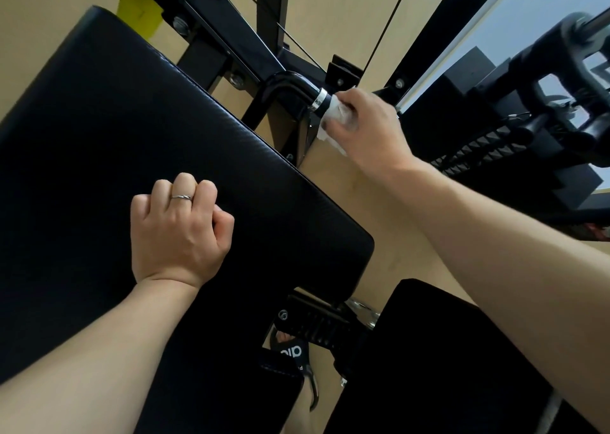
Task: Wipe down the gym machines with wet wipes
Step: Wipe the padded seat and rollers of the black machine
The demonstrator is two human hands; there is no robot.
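Observation:
My right hand (pixel 366 130) grips a white wet wipe (pixel 333 117) wrapped around the black handle (pixel 293 85) of the gym machine, just right of its chrome ring (pixel 319 98). Most of the wipe is hidden under my fingers; a corner hangs below. My left hand (pixel 180 229) rests as a loose fist on the large black padded seat back (pixel 115 130), holding nothing. A ring sits on one finger.
Black frame bars (pixel 264 11) rise behind the pad against a tan wall. A weight stack and black plate holders (pixel 528 110) stand at the right. A second black pad (pixel 445 361) lies lower right. My sandalled foot (pixel 293 351) shows on the floor below.

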